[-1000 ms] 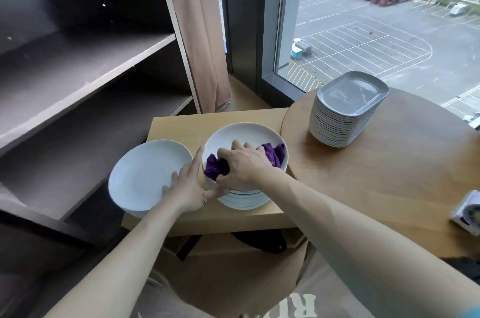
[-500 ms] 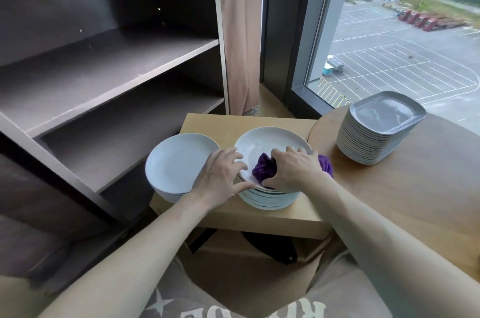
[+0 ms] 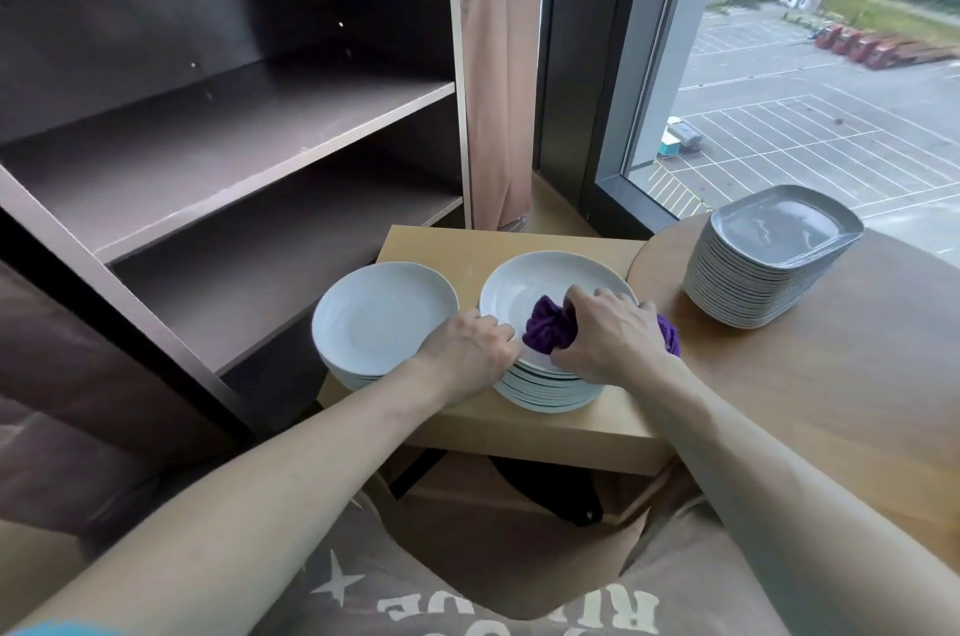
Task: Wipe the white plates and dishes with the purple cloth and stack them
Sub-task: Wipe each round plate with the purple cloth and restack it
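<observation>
Two stacks of round white plates stand side by side on a small wooden table (image 3: 519,240). My right hand (image 3: 608,334) grips the bunched purple cloth (image 3: 545,330) and presses it into the near part of the top plate (image 3: 550,282) of the right stack. My left hand (image 3: 470,349) holds the near left rim of that same top plate, fingers curled over its edge. The left stack (image 3: 382,318) sits just left of my left hand, its top plate bare.
A tall stack of grey rectangular dishes (image 3: 774,256) stands on the round wooden table (image 3: 831,375) to the right. Dark empty shelves (image 3: 234,142) fill the left. A beige curtain (image 3: 498,64) and a window lie behind the tables.
My left hand has left the left stack and taken the rim of the right stack's top plate. My right hand has drawn the cloth toward the plate's near edge. The camera has tilted up.
</observation>
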`<action>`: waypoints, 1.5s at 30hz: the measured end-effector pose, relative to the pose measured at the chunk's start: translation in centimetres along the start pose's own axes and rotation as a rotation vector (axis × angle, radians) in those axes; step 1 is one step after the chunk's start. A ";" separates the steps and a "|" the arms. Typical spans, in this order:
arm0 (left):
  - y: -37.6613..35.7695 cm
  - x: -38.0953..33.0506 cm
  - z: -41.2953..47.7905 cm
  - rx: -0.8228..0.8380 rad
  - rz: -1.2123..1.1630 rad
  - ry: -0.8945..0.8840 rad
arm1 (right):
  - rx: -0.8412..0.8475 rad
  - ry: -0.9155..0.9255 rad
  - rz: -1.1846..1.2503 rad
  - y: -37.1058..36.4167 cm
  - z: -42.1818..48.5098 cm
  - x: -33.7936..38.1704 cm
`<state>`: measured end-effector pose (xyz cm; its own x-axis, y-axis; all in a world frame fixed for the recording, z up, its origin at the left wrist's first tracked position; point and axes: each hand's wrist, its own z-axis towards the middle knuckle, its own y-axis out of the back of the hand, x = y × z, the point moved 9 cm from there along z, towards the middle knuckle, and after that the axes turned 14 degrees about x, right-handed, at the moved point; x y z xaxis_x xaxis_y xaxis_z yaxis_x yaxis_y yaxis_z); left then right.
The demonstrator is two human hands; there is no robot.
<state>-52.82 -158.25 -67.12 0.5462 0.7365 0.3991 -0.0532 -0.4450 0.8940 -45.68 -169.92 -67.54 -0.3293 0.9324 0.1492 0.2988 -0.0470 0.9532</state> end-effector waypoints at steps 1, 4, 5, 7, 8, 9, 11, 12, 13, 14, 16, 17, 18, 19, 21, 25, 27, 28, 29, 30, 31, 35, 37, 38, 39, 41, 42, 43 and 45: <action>0.0 -0.1 0.1 0.009 0.035 -0.006 | -0.012 -0.006 0.015 0.2 -0.4 -0.2; -0.1 -0.3 0.3 0.054 0.095 -0.018 | -0.039 -0.020 0.064 0.5 -1.2 -0.6; 0.0 -0.2 0.3 0.065 0.111 -0.007 | -0.050 -0.023 0.087 0.6 -1.5 -0.8; 0.1 -0.1 0.5 0.086 0.127 0.007 | -0.085 -0.035 0.143 0.6 -2.1 -1.2; 0.1 -0.1 0.6 0.091 0.130 0.010 | -0.104 -0.043 0.173 0.6 -2.3 -1.5; 0.2 -0.2 0.6 0.088 0.133 0.012 | -0.121 -0.053 0.201 0.7 -2.6 -1.8; 0.4 -0.2 0.5 0.053 0.128 0.002 | -0.145 -0.067 0.253 0.6 -3.0 -2.3; 0.6 -0.2 0.5 0.034 0.120 -0.011 | -0.156 -0.069 0.275 0.5 -3.2 -2.5; 0.8 -0.1 0.4 0.016 0.120 -0.020 | -0.166 -0.069 0.295 0.4 -3.4 -2.7; 1.1 0.0 0.4 0.002 0.130 -0.024 | -0.174 -0.069 0.314 0.3 -3.6 -2.8; 1.7 0.3 0.3 -0.021 0.168 -0.033 | -0.186 -0.066 0.339 0.1 -3.8 -2.8; 2.0 0.4 0.1 -0.033 0.186 -0.044 | -0.192 -0.063 0.344 0.1 -3.8 -2.7; 2.4 0.5 0.0 -0.043 0.206 -0.061 | -0.200 -0.060 0.352 0.1 -3.8 -2.7; 2.7 0.6 -0.2 -0.056 0.228 -0.079 | -0.207 -0.060 0.364 0.2 -3.9 -2.7; 3.6 0.8 -0.7 -0.096 0.285 -0.113 | -0.216 -0.063 0.402 0.3 -3.9 -2.8; 5.7 0.9 -1.5 -0.172 0.445 -0.207 | -0.215 -0.080 0.469 0.4 -3.6 -3.5; 6.5 1.2 -2.0 -0.186 0.500 -0.221 | -0.213 -0.094 0.477 0.4 -3.4 -3.9; 6.8 1.5 -2.3 -0.188 0.513 -0.212 | -0.212 -0.098 0.477 0.3 -3.4 -4.1; 6.9 2.0 -2.7 -0.186 0.516 -0.197 | -0.210 -0.100 0.476 0.2 -3.3 -4.3; 6.9 2.5 -3.1 -0.181 0.507 -0.179 | -0.206 -0.104 0.478 0.1 -3.3 -4.5; 6.8 3.1 -3.6 -0.174 0.490 -0.160 | -0.201 -0.107 0.477 -0.1 -3.2 -4.6; 6.0 4.8 -5.7 -0.180 0.387 -0.052 | -0.169 -0.117 0.446 -0.9 -3.1 -4.5; 5.4 5.3 -6.6 -0.185 0.334 0.004 | -0.161 -0.113 0.438 -1.2 -3.1 -4.4; 4.9 5.5 -6.9 -0.183 0.309 0.027 | -0.162 -0.112 0.438 -1.2 -3.1 -4.4; 4.4 5.6 -7.3 -0.175 0.289 0.050 | -0.164 -0.111 0.438 -1.2 -3.1 -4.5; 3.3 5.9 -7.7 -0.142 0.260 0.103 | -0.167 -0.113 0.438 -1.1 -3.1 -4.5; 2.8 6.1 -7.9 -0.125 0.245 0.130 | -0.168 -0.115 0.438 -1.1 -3.1 -4.6; 2.4 6.4 -8.1 -0.112 0.223 0.158 | -0.168 -0.116 0.436 -1.0 -3.1 -4.6; 1.6 6.8 -8.3 -0.096 0.156 0.217 | -0.168 -0.114 0.421 -0.9 -3.0 -4.5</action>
<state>-56.11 -149.74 -61.30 0.3344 0.7594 0.5581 -0.2067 -0.5187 0.8296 -47.20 -175.14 -68.30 -0.1077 0.8528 0.5111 0.2326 -0.4782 0.8469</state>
